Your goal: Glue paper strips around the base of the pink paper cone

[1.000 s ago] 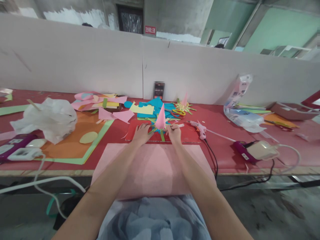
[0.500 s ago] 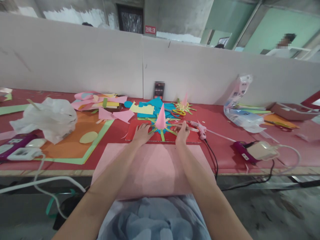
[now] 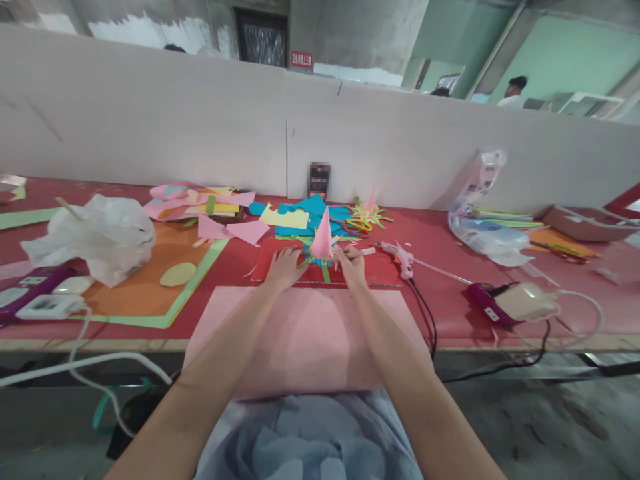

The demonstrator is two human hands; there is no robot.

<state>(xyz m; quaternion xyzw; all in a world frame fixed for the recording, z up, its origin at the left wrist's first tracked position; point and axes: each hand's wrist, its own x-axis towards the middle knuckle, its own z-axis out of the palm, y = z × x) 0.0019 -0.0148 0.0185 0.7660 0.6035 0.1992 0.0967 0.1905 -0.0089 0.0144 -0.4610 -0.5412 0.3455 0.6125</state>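
Observation:
A pink paper cone (image 3: pixel 321 235) stands upright on a red sheet (image 3: pixel 380 270), ringed by green and yellow paper strips. My left hand (image 3: pixel 283 267) lies flat on the red sheet just left of the cone's base, fingers stretched out. On the cone's right side my right hand (image 3: pixel 351 264) is closed in a pinch on a thin pale paper strip (image 3: pixel 364 251). A large pink sheet (image 3: pixel 305 337) lies under my forearms at the table's front edge.
A pink glue gun (image 3: pixel 400 257) with a black cord lies right of the red sheet. Scissors (image 3: pixel 355 225) and paper scraps sit behind the cone. A white plastic bag (image 3: pixel 95 235), an orange sheet and power strips lie left; another power strip (image 3: pixel 510 300) lies right. A white partition backs the table.
My right hand, which had reached out rightward toward the glue gun, has come back to the cone's base with a pale strip pinched in it. My left hand has stayed put.

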